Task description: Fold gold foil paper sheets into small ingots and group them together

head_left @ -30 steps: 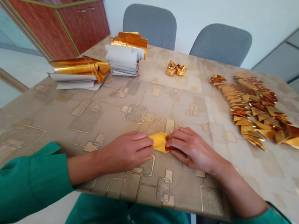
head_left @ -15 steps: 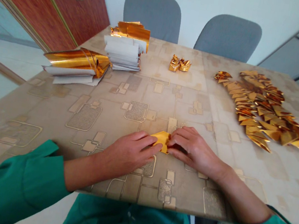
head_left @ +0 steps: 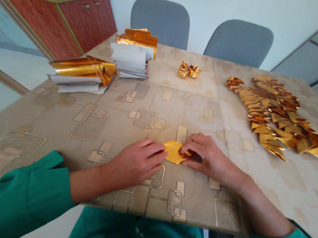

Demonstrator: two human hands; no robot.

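Note:
A small piece of folded gold foil paper (head_left: 173, 151) lies flat on the patterned tablecloth in front of me, its visible outline angular. My left hand (head_left: 140, 159) holds its left end, fingers closed together at the edge. At the opposite end, my right hand (head_left: 207, 154) curls its thumb and fingers around the paper in a pinch, partly covering that side. A darker, shiny fold shows beneath the right fingers.
Stacked gold-and-white paper sheets (head_left: 131, 61) and a rolled gold bundle (head_left: 80, 69) sit at the back left. Two small folded gold pieces (head_left: 189, 71) stand at the back middle. Many interlocked gold folds (head_left: 275, 111) spread on the right. Two grey chairs (head_left: 161, 20) stand beyond the table (head_left: 113, 108).
My left thumb has drawn back from the paper's top, and my right fingers have shifted slightly right. More of the paper's flat face shows between my hands. The camera view has tilted slightly.

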